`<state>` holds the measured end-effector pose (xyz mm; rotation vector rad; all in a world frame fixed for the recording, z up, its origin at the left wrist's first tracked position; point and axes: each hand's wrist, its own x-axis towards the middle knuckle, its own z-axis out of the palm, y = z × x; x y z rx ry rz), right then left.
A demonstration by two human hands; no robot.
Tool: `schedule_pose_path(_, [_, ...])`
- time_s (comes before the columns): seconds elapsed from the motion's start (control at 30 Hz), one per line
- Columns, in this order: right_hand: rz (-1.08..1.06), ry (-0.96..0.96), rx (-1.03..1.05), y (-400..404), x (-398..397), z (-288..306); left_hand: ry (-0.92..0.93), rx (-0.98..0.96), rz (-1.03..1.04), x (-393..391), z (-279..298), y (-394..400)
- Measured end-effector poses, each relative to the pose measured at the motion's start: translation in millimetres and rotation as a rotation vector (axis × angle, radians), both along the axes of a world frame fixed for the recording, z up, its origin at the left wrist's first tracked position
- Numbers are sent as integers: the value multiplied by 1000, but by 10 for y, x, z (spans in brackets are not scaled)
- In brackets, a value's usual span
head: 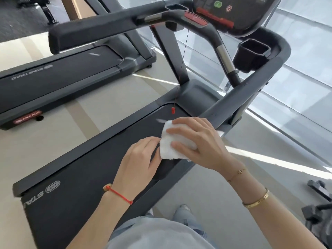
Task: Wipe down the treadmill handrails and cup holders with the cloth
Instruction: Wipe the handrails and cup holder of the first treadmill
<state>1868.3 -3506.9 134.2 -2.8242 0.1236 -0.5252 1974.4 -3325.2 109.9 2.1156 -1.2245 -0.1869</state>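
Note:
A folded white cloth (170,144) sits at the near end of the treadmill's right handrail (239,94). My right hand (197,141) grips the cloth from the right, fingers wrapped over its top. My left hand (142,159) pinches the cloth's lower left edge. The right cup holder (251,51) sits near the console where that rail bends. The left handrail (100,29) runs across the upper left, with the left cup holder (177,7) at its far end. The rail's end under the cloth is hidden.
The dark running belt (89,177) lies below my hands. A red safety clip (173,110) hangs on a cord from the console (233,11). A second treadmill (53,78) stands to the left. Dark equipment (318,212) lies on the floor at right.

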Motion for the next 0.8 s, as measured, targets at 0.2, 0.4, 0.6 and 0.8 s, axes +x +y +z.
schedule_pose_path(0.2, [148, -140, -22, -392, 20, -128, -33, -29, 185, -196, 14, -151])
schedule_pose_path(0.4, [146, -152, -31, -919, 9, -102, -48, -69, 443, -563, 45, -391])
schedule_pose_path(0.6, [386, -44, -142, -902, 41, -71, -39, -111, 680, -801, 27, -581])
schedule_pose_path(0.8, [338, -34, 3, -1392, -18, -37, -49, -139, 790, -917, 1, -714])
